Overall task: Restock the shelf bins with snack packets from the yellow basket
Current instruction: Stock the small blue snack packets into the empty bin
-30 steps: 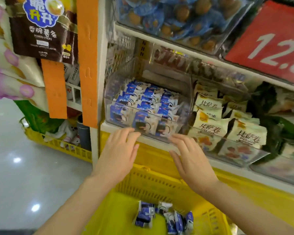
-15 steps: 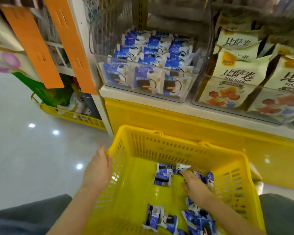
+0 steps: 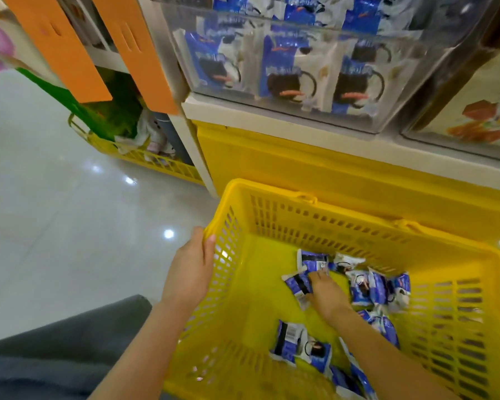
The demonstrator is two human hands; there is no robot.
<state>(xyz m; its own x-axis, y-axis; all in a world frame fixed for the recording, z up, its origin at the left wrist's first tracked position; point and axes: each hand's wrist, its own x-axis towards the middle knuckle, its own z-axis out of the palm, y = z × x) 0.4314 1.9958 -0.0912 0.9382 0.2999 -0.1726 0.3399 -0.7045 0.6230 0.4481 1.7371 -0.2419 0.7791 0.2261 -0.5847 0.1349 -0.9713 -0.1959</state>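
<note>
Beside the shelf [image 3: 272, 116] — right hand [image 3: 328, 298], reached farther into basket [image 3: 358, 223], fingers [image 3: 318, 280] clamped on packet [image 3: 296, 285].

Nothing here reads clearly: the white lettering on the blue packets [image 3: 283, 67] behind the clear bin [image 3: 243, 20] front is blurred, and the barcodes on the snack packets [image 3: 289, 336] in the yellow basket [image 3: 358, 238] are too small.

The right hand [image 3: 328, 298] reaches into the snack packets [image 3: 370, 287] at the far side of the yellow basket [image 3: 344, 226]. Its finger ends are buried among them, so a grip cannot be judged. The left hand [image 3: 189, 269] lies at the basket's left rim, its finger hold unclear. The basket's near right corner runs off the bottom edge. The clear bin [image 3: 300, 108] is cut off at the top, and its packet print is blurred.
</note>
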